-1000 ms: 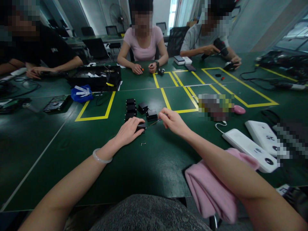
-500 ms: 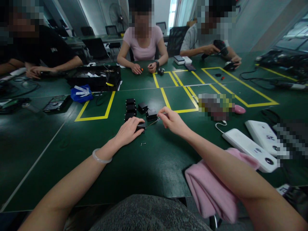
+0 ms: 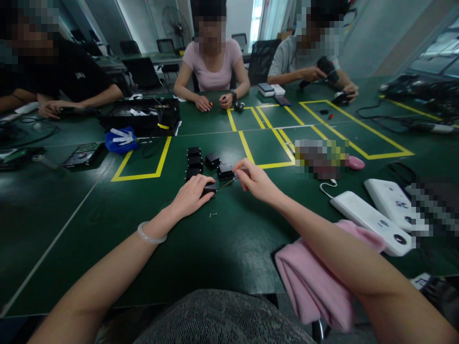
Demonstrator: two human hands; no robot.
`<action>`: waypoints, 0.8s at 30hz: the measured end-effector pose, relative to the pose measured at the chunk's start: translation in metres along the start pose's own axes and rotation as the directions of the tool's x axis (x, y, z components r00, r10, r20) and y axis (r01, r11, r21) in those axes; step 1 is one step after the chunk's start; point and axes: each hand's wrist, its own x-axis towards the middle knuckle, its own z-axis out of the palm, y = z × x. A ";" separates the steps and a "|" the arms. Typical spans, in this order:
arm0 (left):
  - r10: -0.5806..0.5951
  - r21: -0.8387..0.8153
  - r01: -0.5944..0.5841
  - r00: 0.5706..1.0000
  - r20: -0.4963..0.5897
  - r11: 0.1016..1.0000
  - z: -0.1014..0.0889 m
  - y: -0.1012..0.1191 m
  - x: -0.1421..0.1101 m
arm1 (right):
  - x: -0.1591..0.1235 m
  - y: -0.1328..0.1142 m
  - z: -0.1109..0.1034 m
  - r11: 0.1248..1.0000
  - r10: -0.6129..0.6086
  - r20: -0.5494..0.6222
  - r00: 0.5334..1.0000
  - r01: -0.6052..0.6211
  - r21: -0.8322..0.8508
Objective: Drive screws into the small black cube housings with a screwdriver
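My left hand (image 3: 193, 195) is closed over a small black box (image 3: 209, 190), pressing it onto the green table. In the fingers of my right hand (image 3: 254, 181) is a thin screwdriver (image 3: 225, 185). Its shaft slants down to the left, and its tip meets the right end of the held box; the handle is mostly hidden by my fingers. Just beyond my hands stand more black boxes (image 3: 194, 162), several in a column, with one (image 3: 212, 159) and another (image 3: 225, 170) to their right. Tiny screws (image 3: 213, 215) lie on the near side.
A pink cloth (image 3: 311, 282) hangs over the near table edge under my right forearm. White power banks (image 3: 373, 222) and a pink mouse (image 3: 356, 163) lie at the right. A blue bag (image 3: 121, 139) and a black case (image 3: 143, 114) sit back left. Three people work across the table.
Both hands stay almost in place, with the screwdriver still against the black box. The view has shifted very slightly.
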 end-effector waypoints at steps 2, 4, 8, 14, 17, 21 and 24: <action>-0.001 -0.001 0.001 1.000 -0.002 1.000 0.001 0.000 0.000 | 0.000 -0.001 0.000 1.000 0.014 0.001 1.000 -0.014 -0.008; 0.007 0.001 -0.007 1.000 -0.002 1.000 0.001 -0.001 0.000 | 0.000 -0.002 -0.001 0.999 0.026 -0.001 1.000 -0.026 -0.025; 0.039 0.011 -0.039 0.999 -0.014 0.999 0.002 -0.002 0.000 | 0.001 0.000 0.000 1.000 -0.014 -0.015 1.000 0.014 -0.023; 0.035 0.001 -0.035 0.999 -0.003 0.999 0.001 -0.001 0.000 | 0.001 0.000 0.000 1.000 -0.026 -0.012 1.000 0.026 -0.011; 0.047 -0.001 -0.047 0.999 -0.003 0.999 0.001 0.000 -0.001 | 0.001 -0.001 -0.001 0.999 -0.007 -0.019 1.000 0.006 -0.039; 0.050 -0.004 -0.050 0.999 -0.001 0.999 0.001 0.001 -0.001 | 0.001 -0.001 -0.001 0.999 -0.013 -0.014 1.000 0.013 -0.037; 0.044 -0.005 -0.044 0.999 0.005 0.999 0.000 0.001 0.000 | 0.000 -0.002 -0.001 0.999 -0.025 -0.006 1.000 0.025 -0.029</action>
